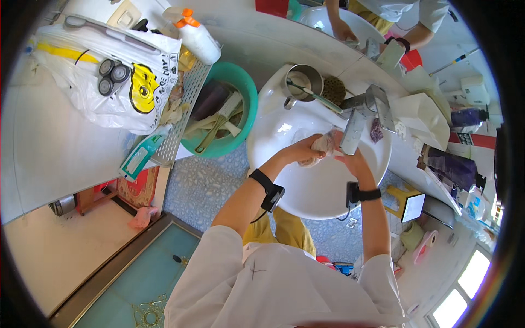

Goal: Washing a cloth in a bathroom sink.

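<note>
Over the white washbasin (306, 191) my left hand (299, 151) is closed around a pale, wet-looking, crumpled thing (325, 144), whose kind I cannot make out. My right hand (353, 159) is at its right end, with fingers against it and partly hidden behind the metal faucet (355, 131). Both hands are below the spout, above the bowl. On the basin's back rim stands a metal mug (298, 76) with a toothbrush (317, 97) lying across it. A brown round scrubber (333, 92) sits beside the mug.
Left of the basin, a green tub (252, 106) holds a brush (219, 124) and a dark item. A perforated shelf (186, 115) carries a white plastic bag (109, 71), a spray bottle (199, 41) and a toothpaste tube (143, 154). A mirror behind reflects my arms. A yellow stool (396, 194) stands right.
</note>
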Demonstrator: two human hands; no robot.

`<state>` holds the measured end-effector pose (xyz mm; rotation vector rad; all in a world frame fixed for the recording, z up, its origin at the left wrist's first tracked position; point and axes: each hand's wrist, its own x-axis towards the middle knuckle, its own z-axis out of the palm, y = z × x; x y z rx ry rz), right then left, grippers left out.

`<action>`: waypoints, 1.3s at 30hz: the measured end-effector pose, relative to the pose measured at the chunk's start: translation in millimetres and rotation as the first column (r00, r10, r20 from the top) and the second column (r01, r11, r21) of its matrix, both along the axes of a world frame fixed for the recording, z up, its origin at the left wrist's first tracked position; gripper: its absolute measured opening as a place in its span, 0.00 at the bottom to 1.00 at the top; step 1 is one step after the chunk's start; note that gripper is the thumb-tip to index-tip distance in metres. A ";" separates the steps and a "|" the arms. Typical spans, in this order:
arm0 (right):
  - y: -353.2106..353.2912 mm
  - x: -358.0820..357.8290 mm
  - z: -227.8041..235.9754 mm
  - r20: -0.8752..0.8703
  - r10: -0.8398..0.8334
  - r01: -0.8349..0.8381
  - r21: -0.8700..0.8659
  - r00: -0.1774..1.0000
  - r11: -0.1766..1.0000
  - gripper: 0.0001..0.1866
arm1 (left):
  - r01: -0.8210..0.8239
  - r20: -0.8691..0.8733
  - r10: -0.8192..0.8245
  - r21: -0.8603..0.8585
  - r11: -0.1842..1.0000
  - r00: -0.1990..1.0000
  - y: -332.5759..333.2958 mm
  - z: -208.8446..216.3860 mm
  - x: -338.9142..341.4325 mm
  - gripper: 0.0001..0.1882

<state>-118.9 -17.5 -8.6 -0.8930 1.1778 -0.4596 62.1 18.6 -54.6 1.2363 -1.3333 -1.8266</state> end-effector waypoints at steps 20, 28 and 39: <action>21.5 -4.1 140.6 -0.384 -0.349 -0.144 -0.822 0.855 0.550 0.21 | 0.012 -0.391 0.586 0.838 0.545 0.710 -3.7 19.6 -47.5 0.18; 32.6 -9.9 113.7 -0.492 -0.189 -0.302 -0.748 0.850 0.591 0.27 | -0.151 -0.247 0.813 0.914 0.376 0.528 36.3 30.6 -42.3 0.20; 73.3 -61.5 2.1 0.664 -0.091 0.151 -0.034 0.742 0.988 0.36 | 0.161 -0.549 0.777 0.835 0.526 0.308 76.7 97.9 -93.4 0.18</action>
